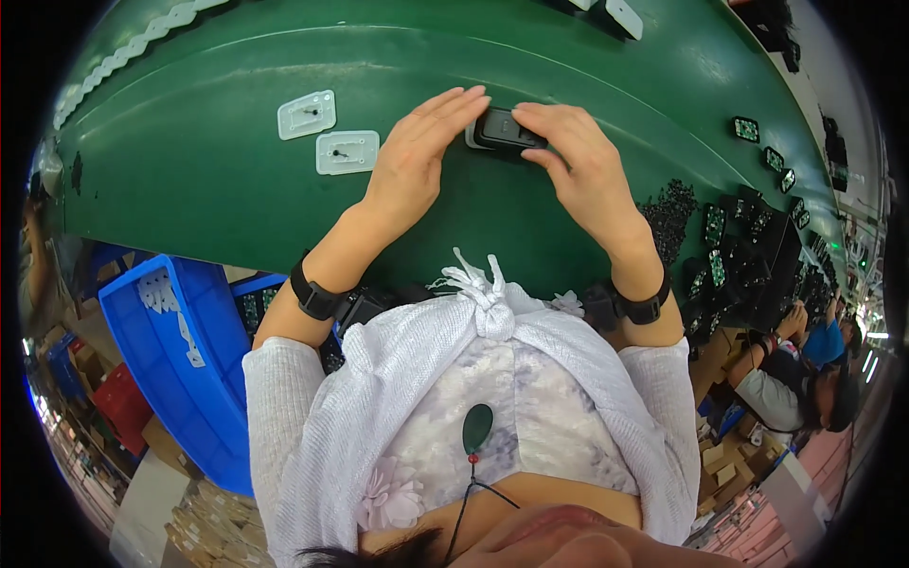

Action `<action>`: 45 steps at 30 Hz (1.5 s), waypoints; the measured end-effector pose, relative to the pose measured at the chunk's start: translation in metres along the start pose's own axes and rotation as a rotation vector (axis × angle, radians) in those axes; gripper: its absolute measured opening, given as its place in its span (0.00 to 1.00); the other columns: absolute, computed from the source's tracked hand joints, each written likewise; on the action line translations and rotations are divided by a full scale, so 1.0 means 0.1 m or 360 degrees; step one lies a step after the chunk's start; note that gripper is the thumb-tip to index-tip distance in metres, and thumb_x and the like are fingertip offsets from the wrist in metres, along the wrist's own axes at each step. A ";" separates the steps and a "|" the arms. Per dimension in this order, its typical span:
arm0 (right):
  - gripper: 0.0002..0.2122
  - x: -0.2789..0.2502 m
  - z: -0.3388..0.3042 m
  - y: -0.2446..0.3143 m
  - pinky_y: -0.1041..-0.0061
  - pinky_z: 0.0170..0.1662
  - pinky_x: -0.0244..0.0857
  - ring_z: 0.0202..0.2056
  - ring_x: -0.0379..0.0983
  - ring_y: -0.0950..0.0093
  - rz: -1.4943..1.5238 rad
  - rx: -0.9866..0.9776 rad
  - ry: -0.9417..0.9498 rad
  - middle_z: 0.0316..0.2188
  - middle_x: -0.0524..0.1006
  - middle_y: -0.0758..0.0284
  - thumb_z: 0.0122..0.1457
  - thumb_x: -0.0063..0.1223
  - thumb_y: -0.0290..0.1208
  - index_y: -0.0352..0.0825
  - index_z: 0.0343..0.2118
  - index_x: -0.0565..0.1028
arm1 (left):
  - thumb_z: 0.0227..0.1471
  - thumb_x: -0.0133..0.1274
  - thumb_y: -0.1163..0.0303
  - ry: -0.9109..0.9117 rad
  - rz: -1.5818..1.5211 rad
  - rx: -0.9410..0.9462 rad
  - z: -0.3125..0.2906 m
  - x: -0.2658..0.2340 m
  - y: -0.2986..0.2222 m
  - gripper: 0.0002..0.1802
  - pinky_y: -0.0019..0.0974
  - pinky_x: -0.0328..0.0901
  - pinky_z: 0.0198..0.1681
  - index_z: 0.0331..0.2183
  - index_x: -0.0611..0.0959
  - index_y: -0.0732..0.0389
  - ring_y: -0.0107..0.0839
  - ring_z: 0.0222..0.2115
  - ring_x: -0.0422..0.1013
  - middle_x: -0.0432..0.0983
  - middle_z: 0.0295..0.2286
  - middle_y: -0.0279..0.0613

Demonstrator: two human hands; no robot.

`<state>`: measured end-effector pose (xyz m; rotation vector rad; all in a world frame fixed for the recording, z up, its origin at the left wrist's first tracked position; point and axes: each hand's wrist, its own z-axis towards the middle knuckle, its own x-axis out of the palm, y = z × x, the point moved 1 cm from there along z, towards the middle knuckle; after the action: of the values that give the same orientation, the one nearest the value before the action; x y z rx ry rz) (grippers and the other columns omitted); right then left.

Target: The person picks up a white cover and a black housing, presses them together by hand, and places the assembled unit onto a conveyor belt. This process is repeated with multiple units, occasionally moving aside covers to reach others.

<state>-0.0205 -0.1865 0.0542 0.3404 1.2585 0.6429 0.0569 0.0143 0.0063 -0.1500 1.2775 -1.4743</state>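
Where fingers (549,121) flank both ends, a black case (504,128) lies.

A: What sort of place is this?

B: A factory workshop, most likely one for electronics.

A: What shows it?

B: The long green table (208,194), first of all. Circuit boards (715,223) lie scattered toward its right end, near a heap of small black parts (668,213). Pale plastic covers (355,165) lie on its left part.

A: And around it?

B: A blue bin (180,398) with white pieces (159,293) inside stands by the table's near left edge. Cardboard boxes (727,473) sit beyond its near right edge, and another worker (772,398) is on that side too.
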 end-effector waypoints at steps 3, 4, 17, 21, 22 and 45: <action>0.18 0.07 0.10 -0.03 0.68 0.50 0.67 0.46 0.72 0.61 -0.0011 -0.0052 0.0127 0.44 0.78 0.61 0.48 0.60 0.18 0.32 0.45 0.76 | 0.46 0.45 0.87 0.0118 0.0119 0.0068 -0.05 0.00 0.04 0.31 0.42 0.62 0.55 0.53 0.76 0.57 0.42 0.56 0.66 0.71 0.54 0.39; 0.18 0.09 0.12 -0.04 0.67 0.49 0.67 0.46 0.72 0.61 -0.0036 -0.0036 0.0173 0.44 0.78 0.61 0.48 0.59 0.18 0.32 0.45 0.76 | 0.45 0.45 0.87 0.0170 0.0183 0.0084 -0.05 0.00 0.04 0.32 0.42 0.61 0.56 0.53 0.76 0.57 0.41 0.56 0.66 0.71 0.54 0.37; 0.21 0.19 0.03 -0.11 0.70 0.46 0.70 0.44 0.73 0.64 -0.0198 -0.0110 0.0019 0.44 0.77 0.66 0.47 0.59 0.18 0.36 0.48 0.76 | 0.42 0.54 0.80 0.0184 0.0678 0.0265 -0.13 0.09 -0.11 0.31 0.42 0.63 0.54 0.52 0.74 0.65 0.42 0.53 0.68 0.68 0.56 0.42; 0.19 0.09 0.12 -0.22 0.75 0.48 0.68 0.46 0.73 0.72 0.0495 0.0388 0.0127 0.43 0.79 0.65 0.50 0.61 0.22 0.33 0.48 0.75 | 0.40 0.61 0.73 0.0023 0.0642 0.0240 -0.05 0.21 -0.08 0.30 0.41 0.67 0.47 0.49 0.76 0.66 0.42 0.46 0.71 0.72 0.50 0.46; 0.18 0.09 0.13 -0.21 0.76 0.49 0.67 0.48 0.73 0.75 0.0836 0.0813 0.0132 0.43 0.79 0.65 0.52 0.61 0.23 0.31 0.48 0.75 | 0.40 0.61 0.73 0.0019 0.0650 0.0255 -0.01 0.19 -0.05 0.30 0.41 0.67 0.47 0.49 0.76 0.66 0.42 0.46 0.71 0.72 0.50 0.46; 0.19 -1.09 0.54 -2.22 0.79 0.46 0.65 0.43 0.72 0.78 0.0415 0.0911 0.0006 0.42 0.78 0.70 0.55 0.62 0.38 0.36 0.49 0.76 | 0.48 0.60 0.76 -0.0071 0.0365 -0.0115 -0.29 -0.29 -0.18 0.22 0.42 0.63 0.51 0.47 0.78 0.63 0.46 0.46 0.70 0.75 0.47 0.46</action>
<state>0.0710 -0.4211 0.0267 0.9892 1.4009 0.4897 0.0361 0.0501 0.0231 -0.0805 1.2683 -1.2242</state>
